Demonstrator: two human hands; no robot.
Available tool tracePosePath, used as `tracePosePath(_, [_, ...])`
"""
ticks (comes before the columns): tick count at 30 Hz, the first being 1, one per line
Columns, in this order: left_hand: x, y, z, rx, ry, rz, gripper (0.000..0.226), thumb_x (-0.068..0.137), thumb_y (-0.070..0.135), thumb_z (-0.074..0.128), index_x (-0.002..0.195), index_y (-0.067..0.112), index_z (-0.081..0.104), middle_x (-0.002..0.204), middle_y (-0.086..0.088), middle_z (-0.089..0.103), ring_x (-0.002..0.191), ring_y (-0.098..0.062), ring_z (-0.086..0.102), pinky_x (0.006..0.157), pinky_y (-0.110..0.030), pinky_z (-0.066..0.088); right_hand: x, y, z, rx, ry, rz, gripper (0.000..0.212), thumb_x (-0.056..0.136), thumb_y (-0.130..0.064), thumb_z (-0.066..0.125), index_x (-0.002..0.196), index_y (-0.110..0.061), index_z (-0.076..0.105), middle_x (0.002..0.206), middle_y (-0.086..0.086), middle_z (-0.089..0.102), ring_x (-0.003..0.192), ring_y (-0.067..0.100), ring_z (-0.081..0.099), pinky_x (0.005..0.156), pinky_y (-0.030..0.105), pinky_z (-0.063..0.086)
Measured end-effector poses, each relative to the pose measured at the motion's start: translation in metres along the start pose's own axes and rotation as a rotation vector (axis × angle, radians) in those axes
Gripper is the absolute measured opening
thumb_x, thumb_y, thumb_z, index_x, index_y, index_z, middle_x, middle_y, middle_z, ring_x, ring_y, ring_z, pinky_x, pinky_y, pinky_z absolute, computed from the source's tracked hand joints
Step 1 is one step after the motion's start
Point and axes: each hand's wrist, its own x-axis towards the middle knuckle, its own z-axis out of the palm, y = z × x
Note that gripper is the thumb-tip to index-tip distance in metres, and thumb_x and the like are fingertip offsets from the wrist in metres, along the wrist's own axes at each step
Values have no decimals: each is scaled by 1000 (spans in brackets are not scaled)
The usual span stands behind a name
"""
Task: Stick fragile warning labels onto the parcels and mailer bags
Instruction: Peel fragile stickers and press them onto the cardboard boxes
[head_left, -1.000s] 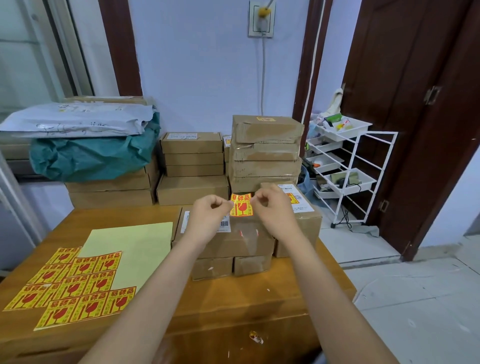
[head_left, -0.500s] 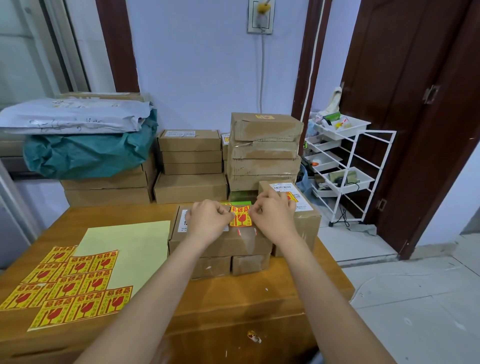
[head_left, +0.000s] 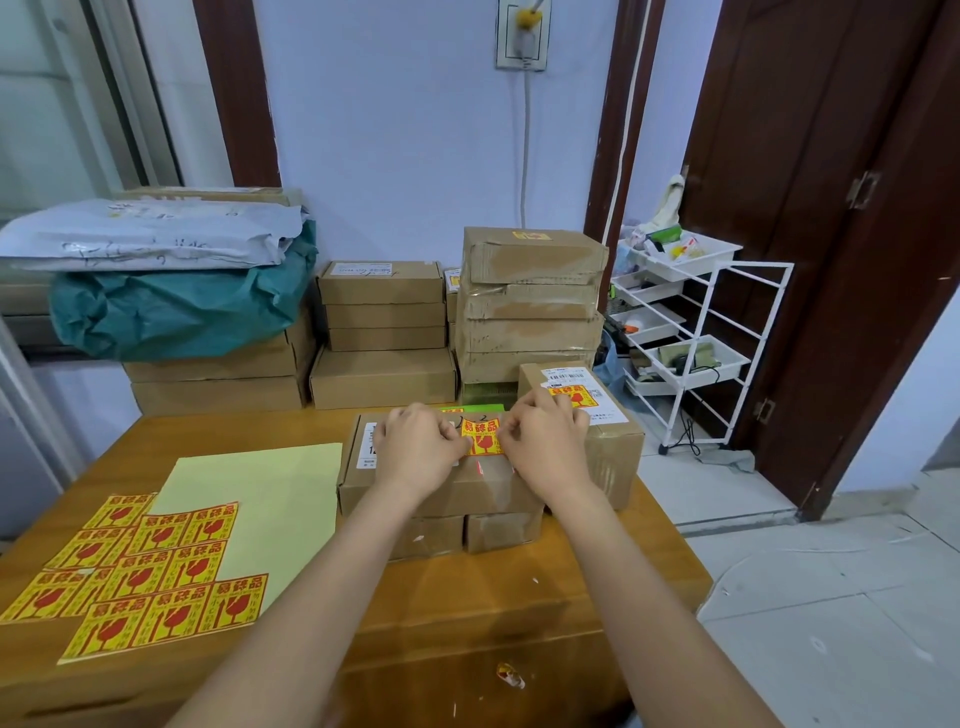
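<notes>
the left hand (head_left: 415, 449) and right hand (head_left: 543, 444) pinched the side edges of a yellow square sticker with red "易碎品" and a broken-glass mark (head_left: 482, 437), flat on the brown cardboard parcel (head_left: 467, 488) atop the wooden desk (head_left: 519, 587). matching sticker sheets (head_left: 150, 577) lay left.

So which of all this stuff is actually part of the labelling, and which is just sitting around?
Part of the job:
left hand and right hand, pressing the fragile label onto the front parcel
spare label sheets
stacked boxes
mailer bags

Just lying about:
white rack
wall socket
</notes>
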Motion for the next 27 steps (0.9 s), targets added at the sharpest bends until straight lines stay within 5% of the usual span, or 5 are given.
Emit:
tracePosePath(4, [-3,2,-2,11,1,14,22,84,26,68,64,18,67,99,-1,65,106,-20,50,92,-41,44,-3,-2,2,-54,95,67,23,93,-31,52,109,-15,59,119,2,50,111,24,41,92,38,27])
tracePosePath(11, [0,7,-13,33,-13,54,9,91,10,55,97,11,50,102,-5,54,90,-19,50,69,-29,41,-4,-5,0,4,174,28,19,93,-21,51,108,-14,60,114,4,53,108,24,42,91,36,24])
tracePosePath(17, [13,6,-13,135,-167,161,43,101,33,38,132,5,46,134,-14,52,124,-29,45,100,-36,37,-6,-17,6,171,88,-85,17,93,-13,50,102,-2,59,107,9,53,97,24,52,79,33,44])
tracePosePath(21, [12,-7,-12,160,-217,116,47,101,43,28,122,8,52,122,-12,57,114,-28,48,96,-38,40,-7,-18,8,203,41,-75,24,96,-16,46,112,-2,59,115,7,53,104,22,52,81,29,43])
tracePosePath(27, [10,-17,-18,106,-185,91,44,101,40,30,119,8,54,117,-9,57,112,-24,47,95,-37,40,1,-27,0,326,-150,79,39,99,-22,43,130,2,49,142,12,40,131,27,39,103,33,35])
